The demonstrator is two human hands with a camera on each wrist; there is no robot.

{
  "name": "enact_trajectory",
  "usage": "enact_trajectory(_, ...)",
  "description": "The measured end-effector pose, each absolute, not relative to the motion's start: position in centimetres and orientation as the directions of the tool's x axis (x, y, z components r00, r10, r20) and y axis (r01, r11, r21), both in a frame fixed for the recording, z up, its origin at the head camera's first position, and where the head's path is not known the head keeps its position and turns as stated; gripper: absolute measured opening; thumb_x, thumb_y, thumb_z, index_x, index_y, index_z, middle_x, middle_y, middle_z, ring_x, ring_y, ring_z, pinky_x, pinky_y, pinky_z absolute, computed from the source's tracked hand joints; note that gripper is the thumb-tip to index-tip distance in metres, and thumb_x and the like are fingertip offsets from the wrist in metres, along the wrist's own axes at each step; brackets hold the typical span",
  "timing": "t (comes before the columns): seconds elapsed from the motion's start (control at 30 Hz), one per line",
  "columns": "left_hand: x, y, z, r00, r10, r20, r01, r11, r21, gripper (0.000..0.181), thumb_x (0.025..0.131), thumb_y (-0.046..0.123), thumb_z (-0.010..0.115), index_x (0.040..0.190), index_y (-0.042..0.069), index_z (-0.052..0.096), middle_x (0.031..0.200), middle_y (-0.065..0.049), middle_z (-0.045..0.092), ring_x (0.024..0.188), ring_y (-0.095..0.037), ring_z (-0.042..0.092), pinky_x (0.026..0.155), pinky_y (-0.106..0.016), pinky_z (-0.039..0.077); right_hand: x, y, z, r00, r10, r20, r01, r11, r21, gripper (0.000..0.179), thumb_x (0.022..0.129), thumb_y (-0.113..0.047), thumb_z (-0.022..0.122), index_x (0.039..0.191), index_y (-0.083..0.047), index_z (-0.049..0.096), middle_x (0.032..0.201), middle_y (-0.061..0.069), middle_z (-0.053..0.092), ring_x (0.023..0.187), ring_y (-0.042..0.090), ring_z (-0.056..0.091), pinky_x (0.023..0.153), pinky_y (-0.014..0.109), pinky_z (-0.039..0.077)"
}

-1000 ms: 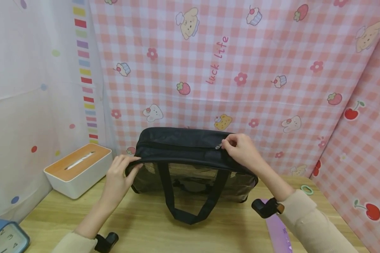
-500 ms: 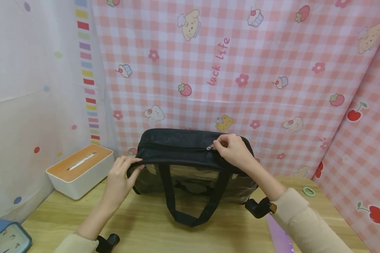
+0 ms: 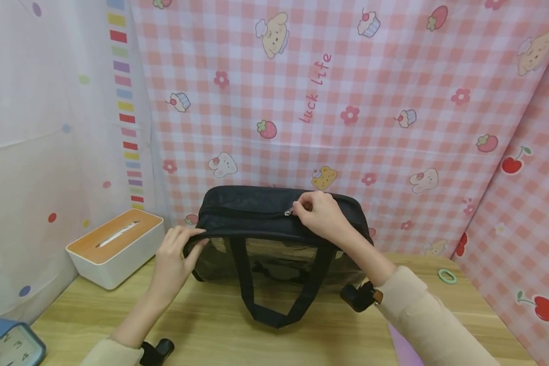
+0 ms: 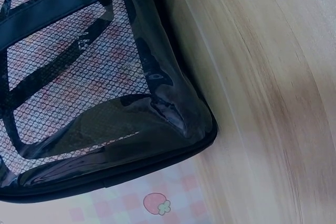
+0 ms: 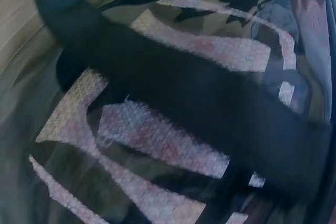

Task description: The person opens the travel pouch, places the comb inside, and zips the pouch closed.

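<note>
A black bag with a see-through front panel stands on the wooden table, its zipper running along the top. My right hand pinches the metal zipper pull near the middle of the top. At the upper left corner, my left hand grips the bag's edge, thumb below and fingers above. The black carry handle droops forward over the front. In the left wrist view, mesh shows through the clear panel; the handle strap crosses the right wrist view. Neither hand shows in its wrist view.
A white tissue box with a wood-coloured lid stands left of the bag. A blue clock is at the front left. A green ring lies to the right, and a purple item is partly under the right sleeve. Patterned cloth hangs behind.
My right hand has drawn the zipper pull leftward along the bag's top, from near the right end to around the middle. The left hand keeps its grip on the corner.
</note>
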State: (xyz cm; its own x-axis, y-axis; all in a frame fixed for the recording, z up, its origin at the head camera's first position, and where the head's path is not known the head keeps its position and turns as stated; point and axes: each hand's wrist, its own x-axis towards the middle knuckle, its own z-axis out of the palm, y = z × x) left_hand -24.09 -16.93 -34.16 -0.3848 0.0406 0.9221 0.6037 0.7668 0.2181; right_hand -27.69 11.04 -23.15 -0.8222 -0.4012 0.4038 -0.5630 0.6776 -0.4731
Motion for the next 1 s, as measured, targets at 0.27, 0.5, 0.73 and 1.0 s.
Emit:
enact_trajectory(0.27, -24.0, -17.1, -34.2, -0.374, 0.049, 0.926, 0.601, 0.773, 0.202, 0.026, 0.066, -0.004, 0.077, 0.089, 0.002, 0.066, 0.079, -0.009, 0.059, 0.073, -0.02, 0.052, 0.059, -0.029, 0.04, -27.7, 8.7, -23.2, -0.805, -0.416, 0.422, -0.584, 0.678, -0.446, 0.024, 0.091, -0.013, 0.05, 0.077, -0.006, 0.068, 0.059, 0.004, 0.06, 0.045, 0.011, 0.041, 0.049, 0.022, 0.034)
enact_trajectory(0.5, -24.0, -17.5, -34.4, -0.38, 0.04, 0.924, 0.598, 0.773, 0.212, 0.028, 0.065, -0.005, 0.076, 0.09, 0.003, 0.066, 0.079, -0.009, 0.059, 0.072, -0.021, 0.051, 0.059, -0.029, 0.038, -27.3, 6.6, -23.0, -0.795, -0.431, 0.427, -0.601, 0.656, -0.456, 0.023, 0.089, -0.011, 0.05, 0.074, -0.006, 0.068, 0.063, 0.003, 0.063, 0.046, 0.011, 0.046, 0.047, 0.021, 0.036)
enact_trajectory(0.73, -23.9, -17.5, -34.5, -0.376, 0.054, 0.925, 0.597, 0.777, 0.197, 0.027, 0.067, -0.003, 0.076, 0.091, 0.003, 0.066, 0.079, -0.009, 0.058, 0.07, -0.02, 0.05, 0.058, -0.027, 0.037, -27.4, 3.9, -22.7, -0.849, -0.435, 0.3, -0.529, 0.694, -0.489, 0.028, 0.091, -0.014, 0.051, 0.07, -0.008, 0.068, 0.063, 0.004, 0.064, 0.044, 0.011, 0.04, 0.044, 0.02, 0.03)
enact_trajectory(1.0, -23.9, -16.9, -34.4, -0.343, 0.056, 0.937, 0.614, 0.769, 0.179, 0.027, 0.067, -0.002, 0.077, 0.09, 0.005, 0.067, 0.079, -0.008, 0.059, 0.07, -0.018, 0.049, 0.057, -0.026, 0.038, -27.5, 1.2, -22.4, -0.867, -0.458, 0.199, -0.488, 0.691, -0.533, 0.028, 0.092, -0.015, 0.051, 0.075, -0.007, 0.072, 0.08, 0.007, 0.07, 0.047, 0.01, 0.048, 0.042, 0.019, 0.032)
